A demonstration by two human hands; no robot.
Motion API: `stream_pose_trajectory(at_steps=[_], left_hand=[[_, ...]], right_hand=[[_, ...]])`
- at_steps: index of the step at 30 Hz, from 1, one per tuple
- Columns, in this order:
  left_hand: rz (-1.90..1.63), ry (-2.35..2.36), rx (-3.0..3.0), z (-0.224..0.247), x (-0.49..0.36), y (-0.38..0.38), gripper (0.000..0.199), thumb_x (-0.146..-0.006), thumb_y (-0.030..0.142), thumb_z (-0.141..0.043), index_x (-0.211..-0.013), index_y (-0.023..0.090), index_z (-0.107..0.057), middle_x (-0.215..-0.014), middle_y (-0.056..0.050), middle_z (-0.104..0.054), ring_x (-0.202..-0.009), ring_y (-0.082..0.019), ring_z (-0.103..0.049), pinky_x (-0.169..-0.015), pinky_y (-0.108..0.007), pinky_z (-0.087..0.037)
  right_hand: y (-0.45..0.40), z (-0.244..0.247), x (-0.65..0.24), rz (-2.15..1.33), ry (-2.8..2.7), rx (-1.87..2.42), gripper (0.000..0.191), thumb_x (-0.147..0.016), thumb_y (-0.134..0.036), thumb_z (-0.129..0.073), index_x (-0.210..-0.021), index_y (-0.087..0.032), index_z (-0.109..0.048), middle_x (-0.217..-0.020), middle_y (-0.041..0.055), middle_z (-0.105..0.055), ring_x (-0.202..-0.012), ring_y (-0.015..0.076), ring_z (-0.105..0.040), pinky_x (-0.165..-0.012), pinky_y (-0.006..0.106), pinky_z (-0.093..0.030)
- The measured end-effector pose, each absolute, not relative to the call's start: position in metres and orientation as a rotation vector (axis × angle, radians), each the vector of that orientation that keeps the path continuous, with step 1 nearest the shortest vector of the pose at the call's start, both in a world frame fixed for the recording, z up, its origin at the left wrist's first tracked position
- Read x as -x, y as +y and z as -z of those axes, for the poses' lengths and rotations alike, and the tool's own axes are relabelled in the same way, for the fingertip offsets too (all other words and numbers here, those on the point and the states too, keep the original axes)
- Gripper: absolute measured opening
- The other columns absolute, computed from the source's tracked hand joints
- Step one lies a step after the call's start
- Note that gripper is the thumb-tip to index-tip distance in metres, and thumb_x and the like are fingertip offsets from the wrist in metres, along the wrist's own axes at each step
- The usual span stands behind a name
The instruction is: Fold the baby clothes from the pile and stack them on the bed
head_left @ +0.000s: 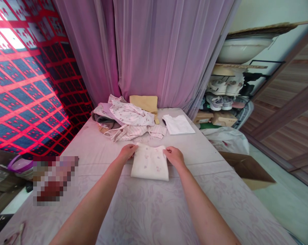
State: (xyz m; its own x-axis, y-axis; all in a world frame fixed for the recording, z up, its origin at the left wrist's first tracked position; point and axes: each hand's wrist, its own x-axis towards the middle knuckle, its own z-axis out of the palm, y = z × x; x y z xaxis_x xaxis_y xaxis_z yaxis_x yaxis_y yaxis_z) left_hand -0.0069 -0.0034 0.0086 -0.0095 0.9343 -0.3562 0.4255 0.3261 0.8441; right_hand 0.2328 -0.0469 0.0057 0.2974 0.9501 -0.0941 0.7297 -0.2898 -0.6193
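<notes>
A cream cloth with small printed motifs (150, 163), folded into a rough rectangle, is at the middle of the covered table (143, 211). My left hand (129, 151) pinches its upper left corner. At the upper right corner, my right hand (173, 154) holds the cloth's edge between thumb and fingers. Beyond it lies a loose pile of clothes, with a white patterned garment (133, 114) on top and a striped garment (130, 132) in front.
A folded yellow cloth (143, 103) and a folded white cloth (180, 125) lie near the purple curtain (159, 51). On the right are shoes on a rack (220, 102) and an open cardboard box (248, 168). Red checked fabric (23, 78) hangs at left.
</notes>
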Motion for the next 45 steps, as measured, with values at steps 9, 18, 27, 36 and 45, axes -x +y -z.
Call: stream_pose_trajectory(at_steps=[9,18,27,36,45], left_hand=[[-0.709,1.605,-1.256,-0.005,0.007,-0.004,0.025,-0.078,0.043,-0.056,-0.084,0.019,-0.054,-0.056,0.007,-0.044,-0.040,-0.005,-0.037,-0.039,-0.017,-0.025],[-0.637,1.584,-1.274,-0.014,0.019,-0.025,0.034,-0.075,0.052,-0.056,-0.075,0.018,-0.053,-0.057,0.006,-0.045,-0.043,-0.006,-0.036,-0.040,-0.018,-0.024],[-0.450,1.335,-1.225,-0.022,0.048,-0.085,0.058,-0.057,0.068,-0.063,-0.082,0.017,-0.061,-0.060,0.008,-0.044,-0.043,-0.004,-0.031,-0.040,-0.020,-0.019],[-0.496,1.288,-1.146,-0.016,0.046,-0.092,0.059,-0.053,0.067,-0.068,-0.085,0.017,-0.061,-0.055,0.010,-0.037,-0.043,-0.004,-0.028,-0.042,-0.020,-0.016],[-0.436,1.322,-1.202,-0.017,0.040,-0.090,0.056,-0.051,0.071,-0.066,-0.068,0.019,-0.054,-0.047,0.010,-0.033,-0.043,-0.006,-0.026,-0.044,-0.021,-0.017]], right_hand=[[-0.045,0.004,-0.234,-0.675,-1.424,2.001,0.022,-0.079,-0.029,-0.052,-0.090,-0.023,-0.070,-0.075,0.0002,-0.069,-0.069,0.0149,-0.059,-0.061,0.023,-0.038],[-0.063,0.008,-0.235,-0.838,-1.318,1.942,0.024,-0.085,-0.034,-0.048,-0.092,-0.019,-0.064,-0.075,0.0020,-0.068,-0.058,0.0116,-0.059,-0.055,0.021,-0.043],[-0.125,-0.001,-0.240,-1.281,-1.238,1.686,0.023,-0.073,-0.038,-0.055,-0.074,-0.017,-0.063,-0.065,-0.0010,-0.062,-0.051,0.0096,-0.050,-0.052,0.021,-0.038],[-0.133,0.006,-0.230,-1.117,-1.257,1.630,0.031,-0.065,-0.048,-0.056,-0.071,-0.018,-0.062,-0.063,-0.0005,-0.058,-0.061,0.0139,-0.049,-0.057,0.023,-0.036],[-0.138,0.000,-0.231,-1.208,-1.423,1.660,0.033,-0.068,-0.049,-0.052,-0.056,-0.018,-0.055,-0.052,-0.0042,-0.045,-0.055,0.0112,-0.040,-0.053,0.022,-0.029]])
